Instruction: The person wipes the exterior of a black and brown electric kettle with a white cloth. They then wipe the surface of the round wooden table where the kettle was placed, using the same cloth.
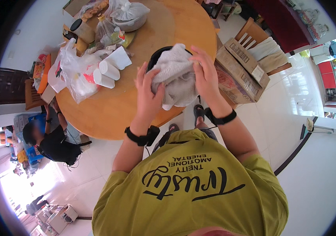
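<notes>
A light grey terry cloth (175, 81) is bunched up between my hands, by the near edge of a round wooden table (117, 118). Behind it shows the curved rim of a black object (157, 56); the cloth covers most of it, so its kind is unclear. My left hand (149, 90) grips the cloth's left side, thumb on the fabric and fingers by the black rim. On the right side, the cloth is held by my right hand (207, 76), its thumb and a finger at a fold and the other fingers spread upward.
White paper rolls (107, 70), a plastic bag (77, 76), a lidded jar (82, 31) and a bag-covered bowl (129, 22) crowd the table's left and far side. Cardboard boxes (238, 73) and a wooden chair (252, 32) stand right. Another person (58, 141) is at the left.
</notes>
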A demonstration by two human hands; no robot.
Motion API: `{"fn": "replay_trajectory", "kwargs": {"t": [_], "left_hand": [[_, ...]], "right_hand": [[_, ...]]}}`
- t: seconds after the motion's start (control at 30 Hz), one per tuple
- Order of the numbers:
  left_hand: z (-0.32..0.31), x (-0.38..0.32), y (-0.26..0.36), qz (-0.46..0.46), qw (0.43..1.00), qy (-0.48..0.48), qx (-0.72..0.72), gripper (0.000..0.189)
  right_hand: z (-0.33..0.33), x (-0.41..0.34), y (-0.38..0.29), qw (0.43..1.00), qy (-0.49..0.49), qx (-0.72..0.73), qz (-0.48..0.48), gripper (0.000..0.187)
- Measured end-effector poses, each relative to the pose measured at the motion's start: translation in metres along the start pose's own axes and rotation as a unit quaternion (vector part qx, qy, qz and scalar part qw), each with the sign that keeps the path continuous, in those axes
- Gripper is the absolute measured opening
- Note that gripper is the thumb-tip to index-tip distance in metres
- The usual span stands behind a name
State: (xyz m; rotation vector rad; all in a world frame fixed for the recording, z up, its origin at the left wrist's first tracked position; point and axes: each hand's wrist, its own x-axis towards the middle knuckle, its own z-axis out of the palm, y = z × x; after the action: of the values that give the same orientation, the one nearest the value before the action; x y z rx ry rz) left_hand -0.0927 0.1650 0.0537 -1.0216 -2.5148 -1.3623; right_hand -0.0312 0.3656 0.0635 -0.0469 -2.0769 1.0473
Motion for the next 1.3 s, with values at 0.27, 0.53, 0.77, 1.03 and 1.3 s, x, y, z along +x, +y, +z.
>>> {"fn": "replay_trajectory", "kwargs": {"t": [0.27, 0.53, 0.77, 1.03, 1.3], "left_hand": [[-0.016, -0.026, 0.029, 0.275, 0.959, -0.037, -0.060, 0.041], [-0.013, -0.019, 0.039, 0.290, 0.957, -0.015, 0.006, 0.038], [-0.024, -0.017, 0.044, 0.023, 0.999, -0.001, 0.038, 0.039], [-0.011, -0.019, 0.088, 0.273, 0.953, 0.057, -0.115, 0.041], [-0.006, -0.034, 0.095, 0.251, 0.961, 0.106, -0.035, 0.047]], "right_hand": [[-0.049, -0.048, -0.038, 0.996, -0.071, 0.008, -0.055, 0.027], [-0.070, -0.028, -0.064, 0.992, -0.118, -0.020, -0.034, 0.049], [-0.096, 0.006, -0.093, 0.932, -0.332, -0.066, 0.131, 0.048], [-0.139, 0.039, -0.107, 0.945, 0.002, -0.270, -0.185, 0.046], [-0.092, 0.036, -0.066, 0.980, -0.056, -0.091, 0.166, 0.050]]}}
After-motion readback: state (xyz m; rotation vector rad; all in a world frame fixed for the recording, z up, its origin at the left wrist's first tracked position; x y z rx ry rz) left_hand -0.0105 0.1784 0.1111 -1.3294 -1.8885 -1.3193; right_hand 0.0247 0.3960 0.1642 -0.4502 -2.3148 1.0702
